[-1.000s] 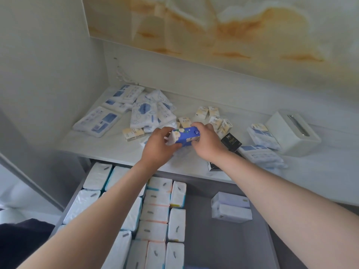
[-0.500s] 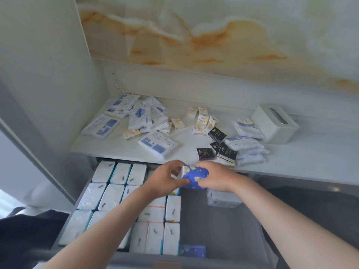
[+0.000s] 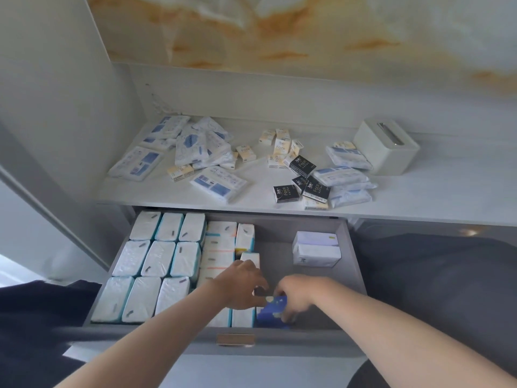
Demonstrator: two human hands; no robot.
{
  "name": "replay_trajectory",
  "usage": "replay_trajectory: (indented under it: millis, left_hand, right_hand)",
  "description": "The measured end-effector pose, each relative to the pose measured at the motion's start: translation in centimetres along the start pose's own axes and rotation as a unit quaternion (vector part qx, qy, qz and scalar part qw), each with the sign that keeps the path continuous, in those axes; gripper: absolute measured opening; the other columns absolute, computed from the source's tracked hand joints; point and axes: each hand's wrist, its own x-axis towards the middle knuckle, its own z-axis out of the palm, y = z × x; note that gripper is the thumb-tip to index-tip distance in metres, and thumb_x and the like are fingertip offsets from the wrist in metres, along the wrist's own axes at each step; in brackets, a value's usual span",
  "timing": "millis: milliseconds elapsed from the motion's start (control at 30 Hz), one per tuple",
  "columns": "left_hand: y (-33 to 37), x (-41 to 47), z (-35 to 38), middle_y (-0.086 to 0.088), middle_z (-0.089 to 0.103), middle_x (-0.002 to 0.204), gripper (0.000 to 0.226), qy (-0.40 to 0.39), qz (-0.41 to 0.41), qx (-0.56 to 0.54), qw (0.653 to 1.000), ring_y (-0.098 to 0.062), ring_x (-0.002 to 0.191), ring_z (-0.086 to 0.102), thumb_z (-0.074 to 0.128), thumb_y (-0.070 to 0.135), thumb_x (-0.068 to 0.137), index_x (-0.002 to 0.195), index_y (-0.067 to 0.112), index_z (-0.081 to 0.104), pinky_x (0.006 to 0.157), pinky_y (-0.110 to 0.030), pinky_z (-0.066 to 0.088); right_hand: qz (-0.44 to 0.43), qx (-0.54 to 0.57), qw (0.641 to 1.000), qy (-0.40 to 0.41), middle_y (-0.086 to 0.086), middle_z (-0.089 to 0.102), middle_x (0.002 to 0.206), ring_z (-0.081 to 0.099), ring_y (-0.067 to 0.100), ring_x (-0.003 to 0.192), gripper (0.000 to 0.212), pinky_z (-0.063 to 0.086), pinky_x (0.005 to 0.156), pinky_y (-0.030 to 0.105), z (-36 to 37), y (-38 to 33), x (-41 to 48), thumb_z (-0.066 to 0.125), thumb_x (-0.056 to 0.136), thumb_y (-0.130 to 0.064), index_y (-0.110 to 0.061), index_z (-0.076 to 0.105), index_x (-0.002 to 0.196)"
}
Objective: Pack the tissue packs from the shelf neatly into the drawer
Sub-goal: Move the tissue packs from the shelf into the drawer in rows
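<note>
Low in the open grey drawer (image 3: 352, 264), near its front wall, both my hands meet at a small blue tissue pack (image 3: 272, 310). My right hand (image 3: 296, 298) grips the pack from the right. My left hand (image 3: 240, 288) has its fingers curled at the pack's left end, and they hide the contact. Rows of white tissue packs (image 3: 158, 259) fill the drawer's left half. Two white packs (image 3: 316, 249) are stacked at the back right. Several loose packs, white-blue (image 3: 218, 183), cream (image 3: 281, 145) and black (image 3: 300, 165), lie on the shelf (image 3: 419, 197) above.
A white tissue box (image 3: 387, 145) stands at the shelf's right end. The drawer's handle (image 3: 235, 339) is on its front panel below my hands. Dark fabric (image 3: 436, 275) lies to the right of the drawer and at the lower left.
Both hands carried the blue pack from the shelf down over the drawer and now hold it low at the drawer's front. The view tilted downward.
</note>
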Motion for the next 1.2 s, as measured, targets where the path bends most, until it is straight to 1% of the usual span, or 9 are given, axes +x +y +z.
replay_trajectory:
  millis: [267,400,467,633,733,833,967,1100,1200]
  left_hand:
    - [0.4,-0.3,0.0,-0.002,0.058,0.126,0.055,-0.024,0.023,0.174,0.984,-0.026,0.121,0.042,0.043,0.067,0.091,0.125,0.029,0.06,0.102,-0.043,0.035]
    - [-0.1,-0.1,0.4,-0.003,0.055,0.131,0.057,-0.018,0.015,0.17,0.985,-0.028,0.133,0.033,0.043,0.071,0.087,0.126,0.032,0.06,0.118,-0.055,0.006]
    - [-0.3,-0.1,0.2,-0.003,0.045,0.143,0.059,-0.019,-0.01,0.134,0.991,-0.027,0.138,0.027,0.042,0.069,0.089,0.131,0.03,0.056,0.119,-0.054,0.01]
    - [-1.2,-0.3,-0.6,0.003,0.045,0.144,0.045,-0.015,-0.047,0.022,0.999,-0.023,0.132,0.033,0.051,0.045,0.096,0.136,0.025,0.052,0.105,-0.041,0.041]
    - [-1.3,-0.1,-0.9,0.001,0.057,0.131,0.038,0.019,-0.077,-0.068,0.995,-0.021,0.126,0.04,0.055,0.034,0.096,0.133,0.026,0.054,0.101,-0.041,0.045]
    - [-1.9,0.2,-1.3,0.001,0.061,0.126,0.035,0.069,-0.099,-0.121,0.985,-0.02,0.12,0.051,0.057,0.025,0.095,0.13,0.029,0.058,0.099,-0.036,0.046]
    - [-4.2,0.5,-1.0,0.005,0.045,0.142,0.045,0.145,-0.119,-0.043,0.981,-0.019,0.134,0.039,0.063,0.034,0.092,0.135,0.033,0.051,0.105,-0.037,0.042]
    - [-6.0,0.1,0.1,0.006,0.012,0.162,0.073,0.048,-0.123,0.019,0.991,-0.022,0.15,0.006,0.059,0.049,0.091,0.152,0.039,0.022,0.119,-0.047,0.019]
    - [-6.6,-0.1,-0.1,0.007,0.018,0.16,0.073,0.052,-0.124,-0.005,0.991,-0.021,0.148,0.01,0.063,0.05,0.088,0.151,0.04,0.026,0.12,-0.046,0.019]
  right_hand:
    - [0.01,0.033,0.997,-0.075,-0.001,0.053,0.143,0.054,0.022,0.122,0.056,0.046,0.102,0.035,0.0,-0.6,0.8,0.065,0.09,-0.025,-0.026,0.05,0.144]
    - [0.004,0.023,0.994,-0.106,0.002,0.059,0.121,0.053,0.019,0.1,0.046,0.045,0.088,0.03,0.5,-1.4,1.0,0.062,0.091,-0.021,-0.025,0.056,0.137]
    - [0.014,0.023,0.993,-0.111,0.004,0.059,0.119,0.054,0.021,0.104,0.043,0.046,0.093,0.033,0.4,-1.8,1.4,0.059,0.09,-0.024,-0.02,0.058,0.133]
    - [0.055,0.241,0.968,0.039,0.009,0.038,0.155,0.04,0.028,0.138,0.065,0.039,0.108,0.037,-0.8,-2.3,2.5,0.053,0.092,-0.019,-0.019,0.031,0.154]
    - [0.026,0.368,0.928,0.054,0.005,0.041,0.153,0.042,0.027,0.135,0.066,0.046,0.101,0.043,-1.4,-3.5,3.4,0.047,0.092,-0.011,-0.031,0.031,0.153]
    - [0.022,0.371,0.927,0.053,0.003,0.048,0.144,0.047,0.026,0.124,0.058,0.05,0.097,0.045,-1.7,-4.5,4.2,0.044,0.094,-0.01,-0.029,0.037,0.148]
    - [0.028,0.345,0.932,0.109,0.008,0.05,0.142,0.049,0.026,0.12,0.048,0.046,0.096,0.037,-3.1,-4.0,4.9,0.046,0.096,-0.012,-0.02,0.044,0.143]
    - [0.058,0.376,0.908,0.177,0.006,0.039,0.155,0.041,0.027,0.138,0.061,0.038,0.109,0.036,-4.3,-4.3,6.7,0.041,0.096,-0.013,-0.026,0.027,0.154]
    - [0.05,0.381,0.911,0.148,0.004,0.048,0.143,0.053,0.028,0.12,0.06,0.055,0.093,0.042,-4.5,-5.0,7.6,0.039,0.096,-0.011,-0.03,0.031,0.152]
